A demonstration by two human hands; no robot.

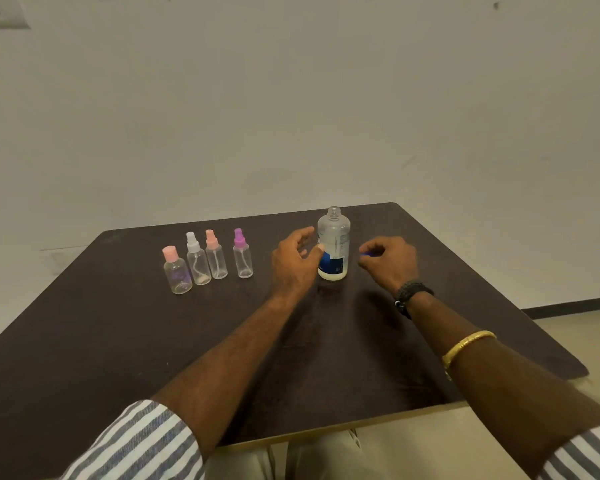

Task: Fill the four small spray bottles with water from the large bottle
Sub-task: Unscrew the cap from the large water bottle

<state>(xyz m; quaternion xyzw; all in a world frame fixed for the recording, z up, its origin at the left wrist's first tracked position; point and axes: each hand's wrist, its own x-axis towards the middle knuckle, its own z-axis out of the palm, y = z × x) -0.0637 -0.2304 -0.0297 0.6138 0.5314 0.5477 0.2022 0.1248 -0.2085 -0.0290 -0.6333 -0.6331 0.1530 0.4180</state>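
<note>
Striped sleeves (136, 441), left hand (291, 261) loosely open beside uncapped clear large bottle (333, 244), right hand (390, 261) pinching blue cap (369, 252)

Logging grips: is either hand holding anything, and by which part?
The right hand pinches a small blue cap in its fingertips; which part is hidden. The left hand, open beside the bottle, holds nothing.

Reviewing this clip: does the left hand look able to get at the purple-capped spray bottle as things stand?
Probably yes. The left hand is open and holds nothing, and the purple-capped spray bottle is the nearest of the row, just to its left, with only bare table between them.
</note>
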